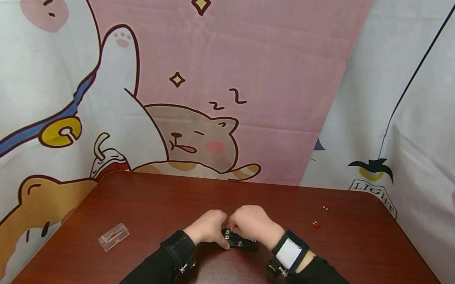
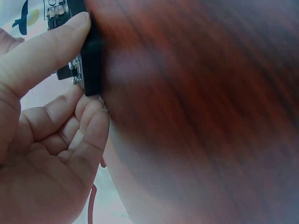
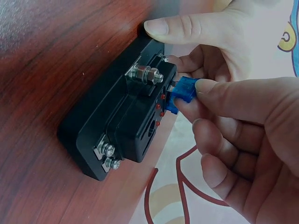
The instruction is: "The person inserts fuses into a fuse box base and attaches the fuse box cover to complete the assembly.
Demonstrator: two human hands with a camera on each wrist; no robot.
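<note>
- Black sleeves (image 1: 144, 278) lie nearest in the head view; beyond them, on the reddish-brown table (image 1: 162, 195), a black fuse block (image 1: 247, 244) sits at the left hand (image 1: 209, 227) and below the right hand (image 1: 254, 222), a clear plastic box (image 1: 113, 237) well left.
- Left wrist view: the left hand grips the block's end, thumb against its side; no fuse shows.
- Right wrist view: the right hand pinches a blue blade fuse (image 3: 184, 91) at the block's face, left fingers just beyond; prong seating cannot be told. It should be light, stiff, slightly slippery, best held by its broad plastic faces; the block seems rigid, heavier, best held by its base, clear of the metal studs (image 3: 148, 74).
</note>
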